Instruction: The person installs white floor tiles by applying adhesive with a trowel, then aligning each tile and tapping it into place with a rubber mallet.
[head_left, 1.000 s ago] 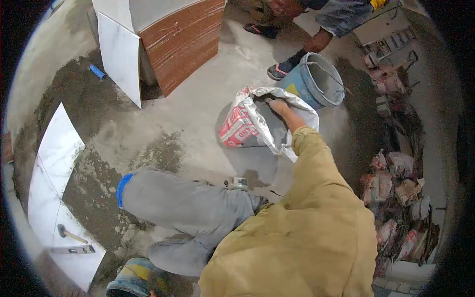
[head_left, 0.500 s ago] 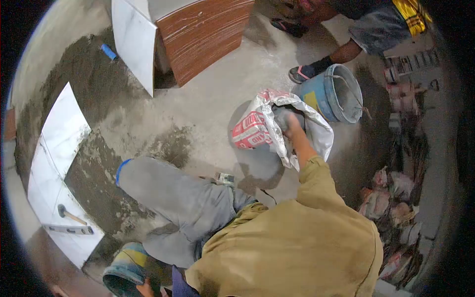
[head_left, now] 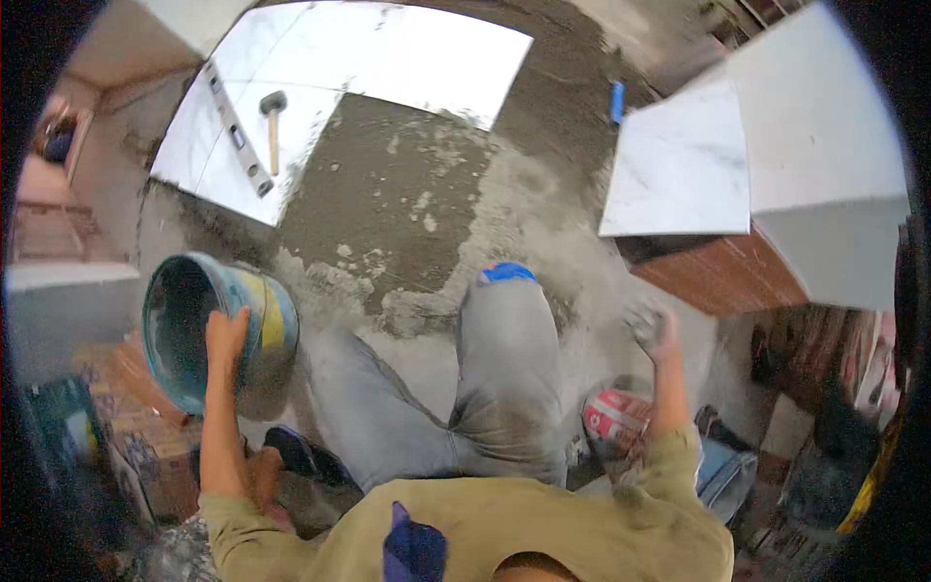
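My left hand is closed on the rim of a tilted blue-green bucket with a yellow patch, its dark mouth facing left. Out to the right, my right hand is curled and coated in pale grey powder. It appears to hold a handful of that powder, though blur hides the detail. Below that hand stands a red and white cement sack, partly covered by my forearm. Ahead of my knees lies a bed of grey mortar, bordered by white marbled tiles.
A rubber mallet and a spirit level rest on the laid tiles. Another white tile leans at the right beside a brown panel. A blue cylinder lies on the mortar. Cardboard boxes are stacked at left.
My right hand has come out of the cement sack, now powder-coated. My view has turned left toward the tiles and mortar. The left hand stays on the bucket's rim.
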The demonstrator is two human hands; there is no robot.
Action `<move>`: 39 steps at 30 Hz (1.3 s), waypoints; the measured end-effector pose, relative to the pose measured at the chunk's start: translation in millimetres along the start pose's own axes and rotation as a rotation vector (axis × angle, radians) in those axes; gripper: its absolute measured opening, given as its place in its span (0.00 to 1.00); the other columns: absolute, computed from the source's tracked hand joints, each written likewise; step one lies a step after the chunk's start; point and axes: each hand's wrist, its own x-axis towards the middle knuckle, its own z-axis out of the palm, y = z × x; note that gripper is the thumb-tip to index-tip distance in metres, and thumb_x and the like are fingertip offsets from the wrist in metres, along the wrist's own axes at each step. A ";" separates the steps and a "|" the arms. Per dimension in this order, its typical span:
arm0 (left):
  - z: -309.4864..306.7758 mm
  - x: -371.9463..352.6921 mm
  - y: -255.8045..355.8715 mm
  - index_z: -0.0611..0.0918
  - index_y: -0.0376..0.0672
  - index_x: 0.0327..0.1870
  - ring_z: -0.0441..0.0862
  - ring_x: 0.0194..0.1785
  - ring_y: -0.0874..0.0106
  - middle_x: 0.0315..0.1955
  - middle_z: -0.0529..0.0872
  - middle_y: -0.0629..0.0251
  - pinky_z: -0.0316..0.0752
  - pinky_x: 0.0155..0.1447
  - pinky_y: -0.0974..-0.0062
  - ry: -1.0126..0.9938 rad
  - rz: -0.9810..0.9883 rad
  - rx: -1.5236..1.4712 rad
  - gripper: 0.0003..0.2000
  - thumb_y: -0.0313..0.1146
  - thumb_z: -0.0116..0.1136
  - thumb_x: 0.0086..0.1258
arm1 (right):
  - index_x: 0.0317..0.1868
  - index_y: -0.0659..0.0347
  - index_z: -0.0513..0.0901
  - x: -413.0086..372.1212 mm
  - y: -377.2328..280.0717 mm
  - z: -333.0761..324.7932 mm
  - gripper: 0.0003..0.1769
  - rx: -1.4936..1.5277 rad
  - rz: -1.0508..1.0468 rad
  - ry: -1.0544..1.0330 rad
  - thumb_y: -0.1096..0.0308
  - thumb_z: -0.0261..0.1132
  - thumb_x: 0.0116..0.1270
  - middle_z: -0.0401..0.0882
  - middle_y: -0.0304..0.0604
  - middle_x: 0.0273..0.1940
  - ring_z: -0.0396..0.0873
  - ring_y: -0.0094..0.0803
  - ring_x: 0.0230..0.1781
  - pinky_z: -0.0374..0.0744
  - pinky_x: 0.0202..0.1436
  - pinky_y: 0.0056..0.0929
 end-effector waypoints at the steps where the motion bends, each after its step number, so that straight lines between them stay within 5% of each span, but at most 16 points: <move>1: -1.0 -1.8 5.1 0.80 0.24 0.48 0.81 0.53 0.42 0.45 0.83 0.34 0.74 0.57 0.55 0.002 -0.018 0.065 0.29 0.48 0.64 0.62 | 0.51 0.57 0.77 39.2 -3.4 48.4 0.16 -0.166 0.038 -0.174 0.65 0.63 0.63 0.82 0.43 0.44 0.82 0.36 0.39 0.79 0.29 0.28; 4: -11.6 -20.9 27.8 0.80 0.22 0.47 0.80 0.52 0.41 0.44 0.83 0.32 0.74 0.57 0.56 0.040 0.003 0.056 0.27 0.45 0.64 0.62 | 0.42 0.53 0.82 135.1 23.7 197.1 0.08 -0.285 0.251 -0.538 0.62 0.65 0.64 0.84 0.38 0.39 0.81 0.28 0.32 0.81 0.34 0.28; 5: -12.3 -26.1 32.1 0.80 0.22 0.47 0.80 0.52 0.41 0.44 0.83 0.32 0.74 0.57 0.56 0.057 -0.018 0.044 0.27 0.45 0.64 0.62 | 0.43 0.56 0.85 133.9 33.3 253.9 0.12 -0.574 0.249 -0.497 0.59 0.64 0.65 0.85 0.35 0.38 0.79 0.25 0.30 0.77 0.30 0.24; 8: -16.7 -28.0 35.9 0.80 0.21 0.45 0.80 0.52 0.41 0.44 0.82 0.31 0.74 0.57 0.56 0.092 -0.032 0.013 0.27 0.44 0.63 0.61 | 0.44 0.56 0.87 167.6 98.1 371.0 0.16 -1.189 0.226 -1.076 0.56 0.66 0.62 0.85 0.35 0.38 0.78 0.24 0.29 0.78 0.32 0.28; 10: -12.6 -26.3 31.9 0.80 0.21 0.44 0.80 0.52 0.41 0.44 0.82 0.31 0.74 0.58 0.56 0.057 -0.045 -0.002 0.27 0.44 0.62 0.61 | 0.45 0.58 0.84 150.0 132.3 436.9 0.13 -1.466 -0.024 -1.270 0.59 0.63 0.67 0.85 0.40 0.38 0.81 0.25 0.33 0.80 0.34 0.24; 14: -20.3 -34.0 46.0 0.80 0.22 0.45 0.80 0.51 0.41 0.44 0.83 0.32 0.74 0.58 0.55 0.083 -0.034 -0.005 0.26 0.43 0.63 0.61 | 0.44 0.60 0.84 227.8 180.9 516.8 0.11 -1.246 -0.566 -1.584 0.63 0.64 0.66 0.82 0.40 0.32 0.78 0.26 0.26 0.76 0.25 0.27; 16: -16.7 -30.8 42.0 0.81 0.23 0.45 0.80 0.51 0.41 0.44 0.83 0.32 0.74 0.57 0.55 0.107 -0.029 0.022 0.25 0.43 0.63 0.61 | 0.42 0.60 0.83 247.3 174.0 526.2 0.08 -0.351 -0.273 -0.698 0.66 0.65 0.65 0.77 0.37 0.27 0.74 0.24 0.21 0.69 0.18 0.27; 19: -20.2 -31.6 45.2 0.81 0.24 0.44 0.80 0.51 0.42 0.44 0.83 0.33 0.74 0.57 0.55 0.079 -0.061 -0.011 0.24 0.42 0.64 0.61 | 0.48 0.58 0.86 269.9 180.2 506.4 0.18 -0.418 -0.369 -0.326 0.56 0.65 0.63 0.85 0.33 0.40 0.80 0.32 0.38 0.80 0.36 0.45; 20: -20.6 -30.6 42.4 0.81 0.24 0.44 0.80 0.51 0.42 0.44 0.83 0.33 0.74 0.57 0.55 0.079 -0.064 -0.011 0.24 0.42 0.64 0.61 | 0.48 0.58 0.86 256.8 182.4 502.8 0.18 -0.420 -0.368 -0.328 0.56 0.65 0.63 0.85 0.33 0.40 0.80 0.32 0.38 0.80 0.36 0.45; 23: -18.2 -30.2 41.1 0.81 0.24 0.44 0.80 0.51 0.41 0.43 0.83 0.33 0.75 0.57 0.55 0.094 -0.059 -0.008 0.24 0.43 0.63 0.61 | 0.50 0.52 0.86 212.5 186.2 505.9 0.16 -1.259 -0.149 -0.985 0.56 0.63 0.67 0.86 0.30 0.42 0.82 0.34 0.42 0.80 0.36 0.47; 26: -19.9 -29.6 42.1 0.81 0.23 0.44 0.81 0.51 0.41 0.43 0.83 0.32 0.75 0.56 0.55 0.063 -0.087 0.013 0.24 0.43 0.63 0.62 | 0.48 0.56 0.86 199.6 190.4 558.4 0.14 -1.359 -0.251 -1.327 0.65 0.62 0.63 0.83 0.33 0.36 0.80 0.31 0.34 0.78 0.32 0.36; 29: -26.1 -34.7 51.3 0.81 0.22 0.43 0.81 0.50 0.42 0.42 0.83 0.31 0.75 0.56 0.55 0.043 -0.070 -0.031 0.25 0.43 0.63 0.62 | 0.39 0.62 0.84 182.5 166.3 587.5 0.11 -0.483 0.045 -0.972 0.75 0.62 0.54 0.81 0.34 0.29 0.79 0.29 0.30 0.77 0.29 0.26; 32: -18.6 -28.5 39.7 0.81 0.22 0.44 0.81 0.50 0.41 0.42 0.83 0.32 0.75 0.56 0.54 0.039 -0.076 -0.046 0.24 0.42 0.63 0.61 | 0.34 0.61 0.82 252.3 196.8 593.0 0.05 -0.057 -0.306 -0.461 0.74 0.63 0.56 0.78 0.36 0.24 0.76 0.29 0.23 0.76 0.25 0.28; 34: -15.8 -25.6 29.9 0.81 0.23 0.45 0.81 0.50 0.41 0.43 0.83 0.32 0.75 0.56 0.55 0.026 -0.034 -0.054 0.24 0.42 0.63 0.61 | 0.30 0.60 0.81 249.3 202.6 579.6 0.01 -0.149 -0.340 -0.408 0.73 0.63 0.57 0.76 0.38 0.21 0.75 0.29 0.19 0.75 0.22 0.30; 36: -25.6 -34.6 50.1 0.81 0.23 0.47 0.80 0.51 0.41 0.44 0.83 0.32 0.75 0.57 0.56 0.061 -0.058 -0.045 0.24 0.41 0.63 0.62 | 0.29 0.59 0.79 212.3 205.0 565.2 0.04 -0.369 -0.009 -0.644 0.69 0.65 0.60 0.73 0.37 0.17 0.71 0.27 0.14 0.71 0.19 0.29; 39: -16.3 -28.6 39.2 0.81 0.23 0.47 0.80 0.52 0.42 0.44 0.83 0.31 0.74 0.58 0.56 0.022 -0.079 -0.025 0.24 0.41 0.62 0.62 | 0.34 0.62 0.80 137.0 175.5 573.1 0.05 -0.882 0.018 -0.807 0.69 0.65 0.61 0.76 0.39 0.21 0.74 0.26 0.18 0.73 0.21 0.31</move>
